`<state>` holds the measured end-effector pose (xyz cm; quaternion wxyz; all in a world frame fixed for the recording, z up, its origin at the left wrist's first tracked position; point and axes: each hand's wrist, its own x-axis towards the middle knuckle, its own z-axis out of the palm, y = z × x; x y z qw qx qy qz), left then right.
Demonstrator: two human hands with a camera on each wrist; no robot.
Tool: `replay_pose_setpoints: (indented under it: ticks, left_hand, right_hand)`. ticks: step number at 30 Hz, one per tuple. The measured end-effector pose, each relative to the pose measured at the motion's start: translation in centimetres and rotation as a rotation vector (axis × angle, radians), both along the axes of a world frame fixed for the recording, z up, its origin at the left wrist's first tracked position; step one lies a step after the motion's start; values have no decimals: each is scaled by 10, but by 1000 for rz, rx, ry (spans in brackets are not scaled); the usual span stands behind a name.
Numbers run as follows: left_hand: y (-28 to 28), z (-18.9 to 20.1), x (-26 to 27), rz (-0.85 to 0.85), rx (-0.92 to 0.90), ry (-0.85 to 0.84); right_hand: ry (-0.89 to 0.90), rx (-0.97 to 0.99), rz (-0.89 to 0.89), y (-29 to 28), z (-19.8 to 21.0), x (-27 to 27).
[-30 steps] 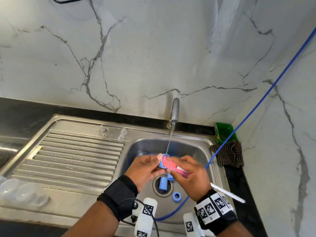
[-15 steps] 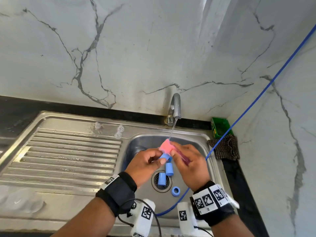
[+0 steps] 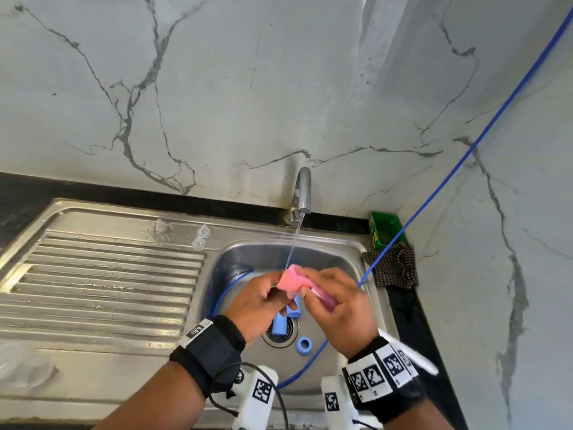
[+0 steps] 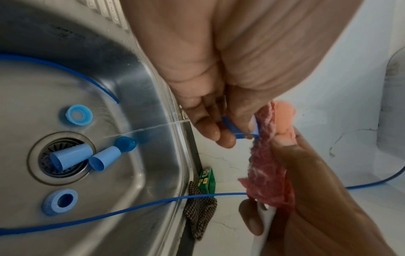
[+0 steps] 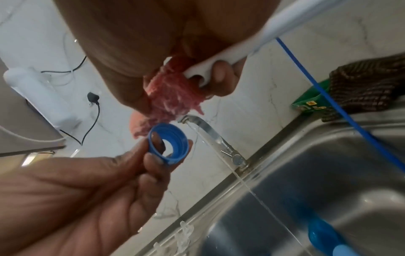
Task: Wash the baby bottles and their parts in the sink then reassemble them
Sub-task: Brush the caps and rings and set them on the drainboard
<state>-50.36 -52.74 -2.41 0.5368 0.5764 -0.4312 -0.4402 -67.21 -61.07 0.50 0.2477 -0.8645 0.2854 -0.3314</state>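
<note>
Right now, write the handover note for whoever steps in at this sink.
Left hand: pinches a blue threaded plastic collar ring under the running steel tap.
Right hand: grips the white-handled pink bottle brush, bristles against the ring.
In the steel sink basin: two blue plastic caps at the drain, two more blue rings, a blue hose.
Clear silicone teats sit on the drainboard.
Left: finish this ring, wash the rest, reassemble.

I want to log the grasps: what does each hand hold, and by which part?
Left hand pinches the blue ring by its rim. Right hand grips the bottle brush at the handle's top, by the bristles.
</note>
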Motion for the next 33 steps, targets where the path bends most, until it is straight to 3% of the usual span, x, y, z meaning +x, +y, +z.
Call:
replay_pose_setpoints:
  ticks: [5,8,12,15,19,23,27,31,33]
  left_hand:
    - [-1,5,-12,-11,-20,72]
    - [-2,9,-17,-13,-31,59]
    - [-3,9,-24,-3,-58,27]
    - [-3,9,-26,-8,-49,-12]
    - [-3,10,-25,-6,8,-64]
    - [-1,11,-22,8,34,-52]
    - [2,12,-18,-6,20,14]
    - [9,8,-6,20,39,-23]
    - [12,7,-1,7,38,-17]
  right_hand:
    - [2,-61,36,-3,1,-11]
    - [-36,-39,-54,-13,2,-15]
    - [-56,-26,23,-18,-2,-20]
    - [-66,55,-41,-31,-4,-28]
    - [-51,2,122,-23,-2,-30]
    - [-23,68,-32,-35,-8,-26]
    - [-32,4,119,-14,1,-18]
    - [-5,59,-36,-18,-2,-6]
    - [-29,48,8,-8,1,-2]
